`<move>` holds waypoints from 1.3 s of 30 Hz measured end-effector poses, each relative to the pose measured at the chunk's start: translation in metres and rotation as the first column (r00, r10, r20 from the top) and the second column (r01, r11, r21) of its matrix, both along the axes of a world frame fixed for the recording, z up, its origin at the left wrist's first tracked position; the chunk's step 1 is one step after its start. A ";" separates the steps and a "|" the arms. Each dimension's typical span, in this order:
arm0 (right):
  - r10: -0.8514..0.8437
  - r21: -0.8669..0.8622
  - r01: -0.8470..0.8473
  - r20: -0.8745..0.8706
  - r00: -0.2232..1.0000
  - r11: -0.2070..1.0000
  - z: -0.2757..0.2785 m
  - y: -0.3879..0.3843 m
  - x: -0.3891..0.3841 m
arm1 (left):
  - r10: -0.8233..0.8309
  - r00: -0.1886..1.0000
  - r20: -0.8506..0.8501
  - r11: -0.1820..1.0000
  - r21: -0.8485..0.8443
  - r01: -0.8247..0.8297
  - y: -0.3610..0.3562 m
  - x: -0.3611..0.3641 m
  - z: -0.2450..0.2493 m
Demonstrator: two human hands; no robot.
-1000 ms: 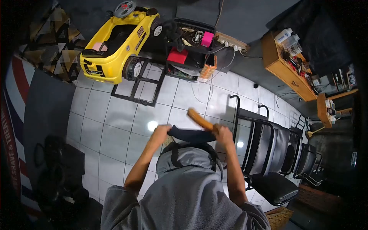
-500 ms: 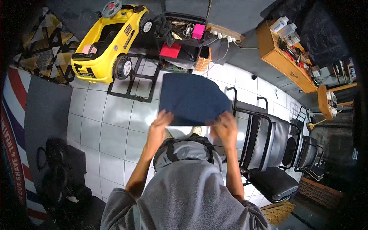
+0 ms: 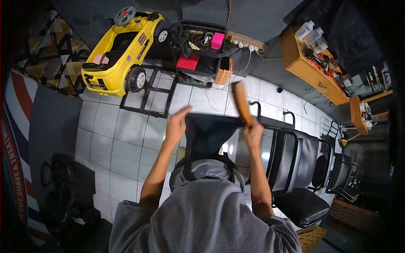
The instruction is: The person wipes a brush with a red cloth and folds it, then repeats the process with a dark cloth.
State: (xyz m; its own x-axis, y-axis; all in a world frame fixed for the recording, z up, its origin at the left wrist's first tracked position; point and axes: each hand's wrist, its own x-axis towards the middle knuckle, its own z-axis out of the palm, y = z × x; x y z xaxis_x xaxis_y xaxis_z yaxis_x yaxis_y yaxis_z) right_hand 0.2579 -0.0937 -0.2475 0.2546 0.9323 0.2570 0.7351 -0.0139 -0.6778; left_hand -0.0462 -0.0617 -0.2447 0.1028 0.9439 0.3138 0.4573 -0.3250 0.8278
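A dark blue-black cloth [image 3: 211, 130] hangs in front of my lap, its upper edge stretched between my two hands. My left hand [image 3: 176, 126] is closed at its upper left corner, with the fingertips pointing up. My right hand [image 3: 253, 134] grips a brown wooden-handled brush [image 3: 242, 103], which stands up from the fist and is slightly blurred. The cloth's upper right corner reaches that same hand; whether the fingers pinch it too is hard to see. My shoes show partly beside the cloth on the tiled floor.
Black padded chairs [image 3: 301, 156] line the right. A yellow toy car [image 3: 114, 63] stands at the upper left by a black metal frame [image 3: 147, 95]. Ahead are a black shelf cart [image 3: 198, 52], a power strip [image 3: 247, 42] and a wooden drawer counter [image 3: 314, 74] with bottles.
The cloth has gone from spread out ahead of me to hanging lower and narrower. Both hands have risen slightly, and the brush now shows upright in my right hand.
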 end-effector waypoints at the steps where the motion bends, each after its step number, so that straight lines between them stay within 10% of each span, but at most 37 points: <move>1: -0.045 0.138 0.054 -0.066 0.997 0.989 0.019 0.006 -0.001 | 0.058 0.995 0.077 0.998 0.012 -0.059 0.005 0.008 0.035; 4: 0.061 0.544 0.073 -0.224 0.973 0.836 0.098 0.006 -0.022 | 0.184 0.975 0.121 0.951 0.230 -0.208 -0.006 0.024 0.109; 9: 0.107 0.338 -0.117 0.049 0.993 0.934 0.046 -0.031 -0.018 | 0.088 0.994 -0.069 0.972 0.223 -0.070 -0.052 0.034 0.064; 11: 0.126 -0.460 -0.046 0.146 0.981 0.887 0.002 -0.055 -0.013 | -0.155 0.957 -0.247 0.981 -0.152 0.120 -0.078 0.015 -0.014; 15: 0.615 -0.793 -0.262 0.172 0.770 0.550 -0.119 -0.109 0.030 | -0.516 0.840 -0.171 0.753 -0.557 0.349 -0.117 -0.035 -0.087; 22: 0.307 -0.453 -0.171 0.248 0.919 0.875 -0.075 -0.034 0.018 | -0.181 0.926 -0.330 0.907 -0.419 0.028 -0.068 -0.015 -0.066; 26: 0.040 -0.061 -0.042 -0.023 0.999 0.997 0.030 0.014 0.000 | 0.124 0.989 -0.085 0.989 0.093 -0.116 -0.011 0.005 0.029; 29: 0.131 0.365 -0.071 -0.141 0.981 0.928 0.059 0.011 0.012 | 0.212 0.976 -0.048 0.925 0.333 -0.184 -0.016 0.017 0.102; 30: 0.112 0.459 -0.144 0.097 0.989 0.876 0.102 0.008 -0.003 | 0.238 0.970 -0.044 0.880 0.433 -0.196 -0.019 0.020 0.108; 31: 0.116 0.409 -0.062 -0.109 0.987 0.910 0.089 0.002 0.002 | 0.226 0.974 -0.031 0.854 0.487 -0.183 -0.026 0.022 0.108; 34: 0.162 0.386 -0.158 0.021 0.986 0.909 0.042 -0.019 0.000 | 0.109 0.993 -0.039 0.963 0.253 -0.096 -0.044 0.030 0.068; 37: 0.112 -0.373 -0.062 0.116 0.987 0.926 -0.038 -0.068 0.007 | -0.271 0.907 -0.323 0.897 -0.427 0.116 -0.077 0.003 -0.057; 39: 0.270 -0.537 -0.166 0.121 0.955 0.827 -0.101 -0.109 0.024 | -0.492 0.828 -0.268 0.714 -0.668 0.208 -0.103 -0.020 -0.069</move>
State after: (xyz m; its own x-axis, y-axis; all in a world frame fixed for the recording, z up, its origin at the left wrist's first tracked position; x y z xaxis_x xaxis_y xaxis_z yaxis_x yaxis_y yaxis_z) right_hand 0.2820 -0.2022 -0.3485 0.0255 0.9664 -0.2558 0.8705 -0.1473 -0.4696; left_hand -0.0657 -0.1651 -0.3137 0.4451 0.7799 -0.4401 0.7416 -0.0455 0.6693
